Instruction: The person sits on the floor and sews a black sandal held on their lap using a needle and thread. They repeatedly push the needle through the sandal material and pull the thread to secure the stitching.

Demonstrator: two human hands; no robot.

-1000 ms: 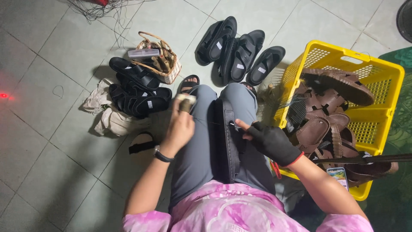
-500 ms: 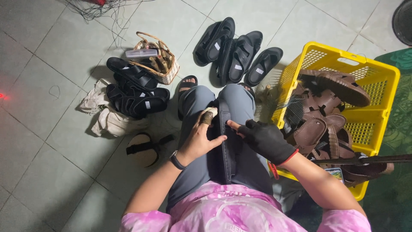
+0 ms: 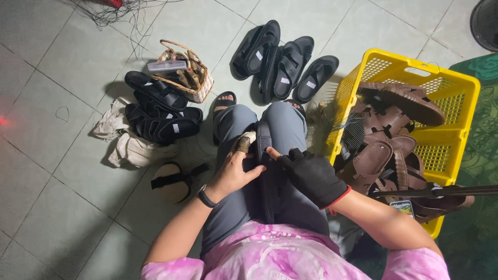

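Floor tiles (image 3: 62,67) spread pale grey beyond the person's knees. Off to the far side of the right hand (image 3: 311,176) stood a yellow plastic crate (image 3: 456,103), heaped with brown strapped sandals (image 3: 394,129) that looked yet to be handled. Beyond both hands, three black sandals (image 3: 282,59) lay in a row, and out past the left hand (image 3: 236,171) a second stack of black sandals (image 3: 158,111) sat by a small wicker basket (image 3: 189,78), so I judged a fair share already finished.

Across the lap lay one black sandal (image 3: 267,176), lengthwise, between the two hands. The right hand, in a fingerless black glove, rested bent over its edge with a fingertip pressing down on the upper; I could not tell whether it gripped anything. The left hand lay loosely curled against the sandal's other side, a taped thumb (image 3: 245,142) raised near the strap, holding nothing that I could see.
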